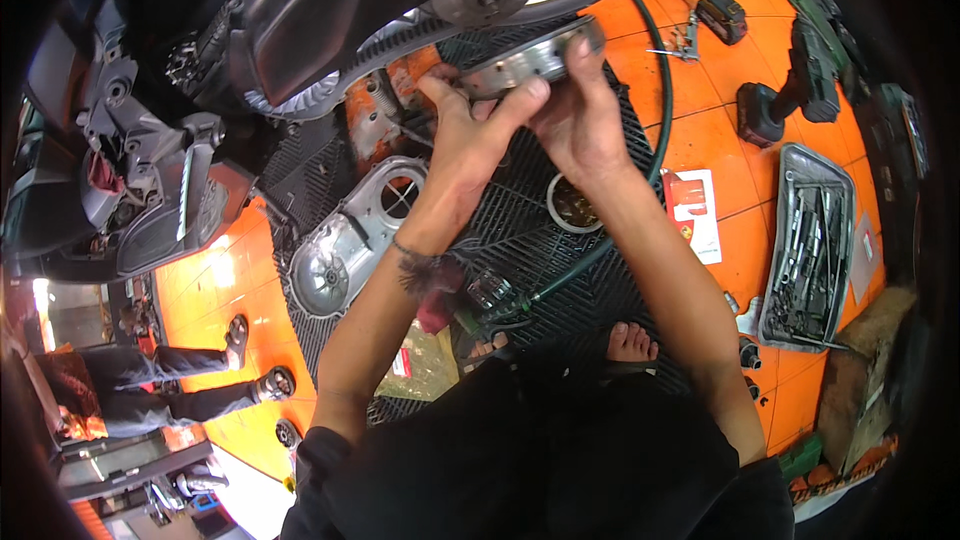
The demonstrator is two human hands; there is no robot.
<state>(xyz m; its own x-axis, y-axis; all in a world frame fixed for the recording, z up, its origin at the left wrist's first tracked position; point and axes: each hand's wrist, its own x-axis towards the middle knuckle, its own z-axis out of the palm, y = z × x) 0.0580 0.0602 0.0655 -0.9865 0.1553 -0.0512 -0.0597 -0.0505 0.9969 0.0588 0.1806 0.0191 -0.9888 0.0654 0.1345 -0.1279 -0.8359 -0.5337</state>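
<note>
- Silver metal drum-shaped part (515, 68): raised in the worker's grip, near the black-bodied motorbike (310, 20).
- Left hand (465, 140): pinching the part's near left side, thumb along it.
- Right hand (582, 135): curled around its right end.
- Grey oblong metal cover (350, 237): lying on black ribbed rubber mat (512, 202), left of the left forearm (372, 340).
- Dark-grey tray (847, 225): metal tools (805, 250) inside, on orange tiles (725, 150), worker's right.
</note>
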